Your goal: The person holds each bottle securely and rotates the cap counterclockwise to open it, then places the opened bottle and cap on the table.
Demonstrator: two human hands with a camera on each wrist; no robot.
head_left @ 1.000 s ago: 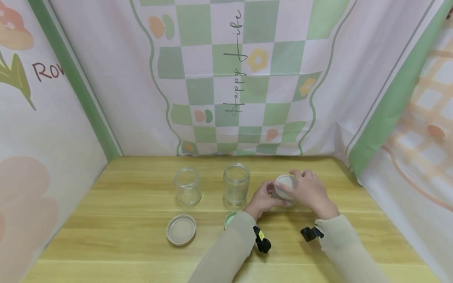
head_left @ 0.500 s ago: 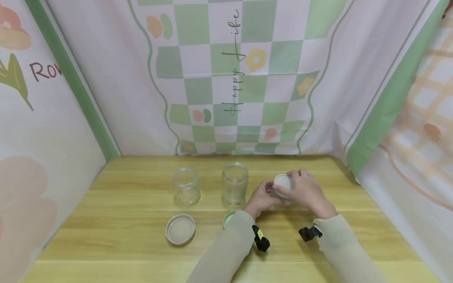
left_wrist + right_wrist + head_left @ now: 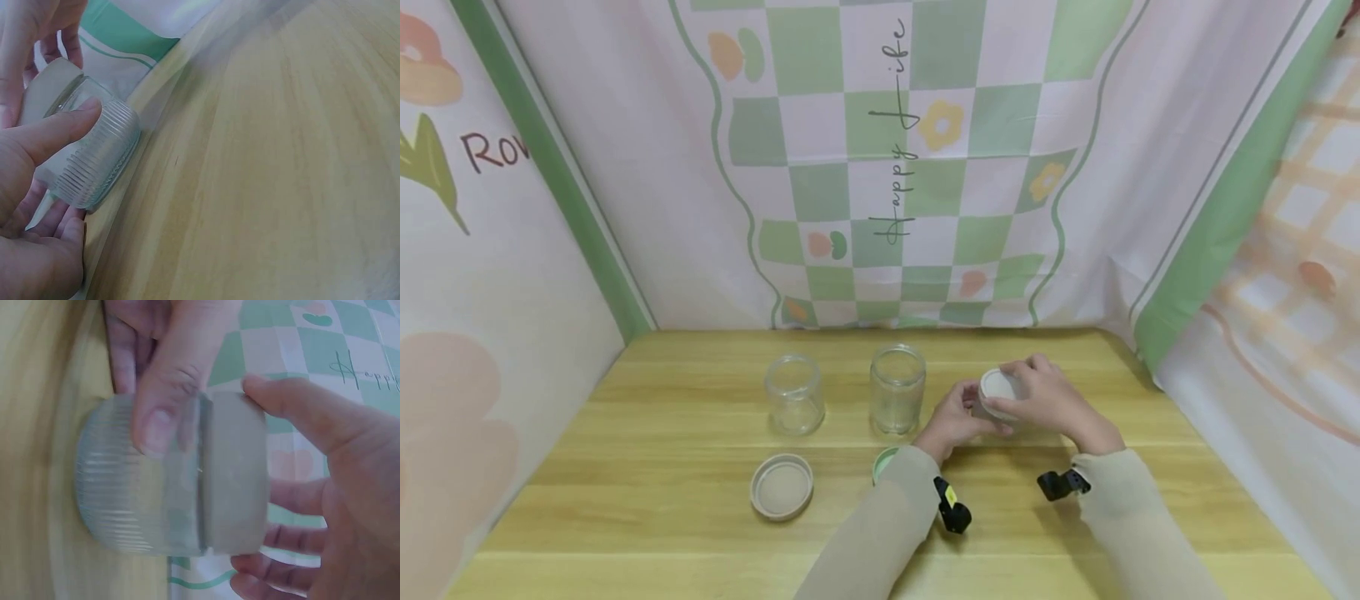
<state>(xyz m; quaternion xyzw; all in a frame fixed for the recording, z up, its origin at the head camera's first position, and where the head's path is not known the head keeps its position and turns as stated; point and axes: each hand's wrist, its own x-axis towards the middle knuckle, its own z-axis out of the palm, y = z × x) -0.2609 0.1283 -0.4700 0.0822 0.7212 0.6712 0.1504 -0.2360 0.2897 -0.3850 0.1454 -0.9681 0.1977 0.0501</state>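
At the right of the head view, my left hand grips a short glass jar with ribbed sides, its thumb lying along the glass. My right hand holds a pale lid by its edge, thumb on one side and fingers on the other. In the right wrist view the lid sits over the jar's mouth, with a thin dark line between lid and glass. The jar's base is close to the wooden table in the left wrist view. From the head camera, the hands hide most of the jar.
Two uncovered glass jars stand left of my hands, a taller one and a shorter one. A beige lid lies in front of the shorter jar. A green lid is partly hidden by my left sleeve. Printed curtains enclose the table.
My right wrist has swung slightly to the right and its fingers have shifted a little on the lid. The left hand keeps its hold on the jar. The head view has shifted slightly.
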